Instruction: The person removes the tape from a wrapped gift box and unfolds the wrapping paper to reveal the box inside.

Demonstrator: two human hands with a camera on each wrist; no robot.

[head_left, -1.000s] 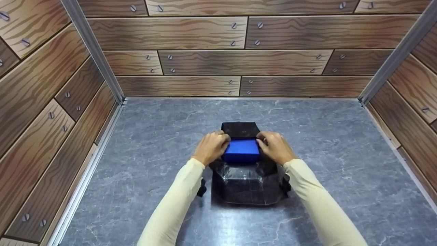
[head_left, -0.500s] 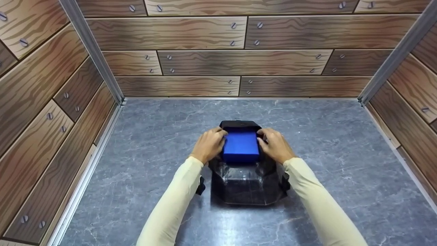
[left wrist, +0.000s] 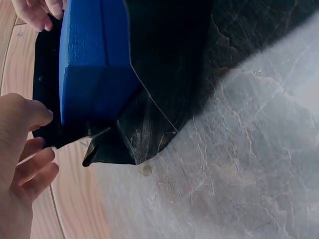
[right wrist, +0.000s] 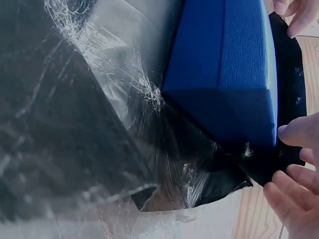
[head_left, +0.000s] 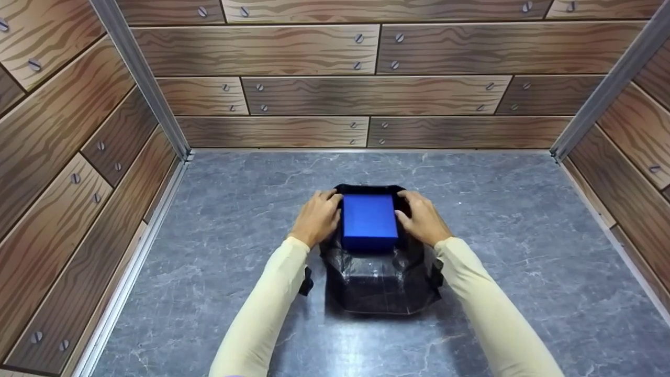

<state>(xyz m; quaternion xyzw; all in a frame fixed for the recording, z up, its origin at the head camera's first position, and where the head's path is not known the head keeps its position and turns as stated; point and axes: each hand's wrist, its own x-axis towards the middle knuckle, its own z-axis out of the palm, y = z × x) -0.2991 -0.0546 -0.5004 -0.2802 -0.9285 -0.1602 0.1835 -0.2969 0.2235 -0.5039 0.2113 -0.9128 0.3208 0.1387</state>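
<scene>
A plain blue box (head_left: pixel 369 215) lies in the middle of a spread black plastic sheet (head_left: pixel 382 293). The sheet is creased and shiny, its near part laid out in front of the box. My left hand (head_left: pixel 317 217) holds the sheet's far left edge, thumb inside and fingers outside, as the left wrist view shows. On the other side my right hand (head_left: pixel 422 217) grips the far right edge the same way, its thumb (right wrist: pixel 299 130) close to the box's corner. The sheet's far flap (head_left: pixel 366 188) is behind the box, whose top is uncovered. The underside of the box is hidden.
Grey marbled table (head_left: pixel 230 230) surrounds the sheet. Wood-patterned panels (head_left: pixel 309 97) stand at the back and both sides, with metal strips at the corners. A small black piece (head_left: pixel 306 283) shows beneath the left sleeve.
The far flap of black sheet, which covered the back part of the blue box, has been drawn back off it. Both hands have moved slightly away with the flap, uncovering the box's top.
</scene>
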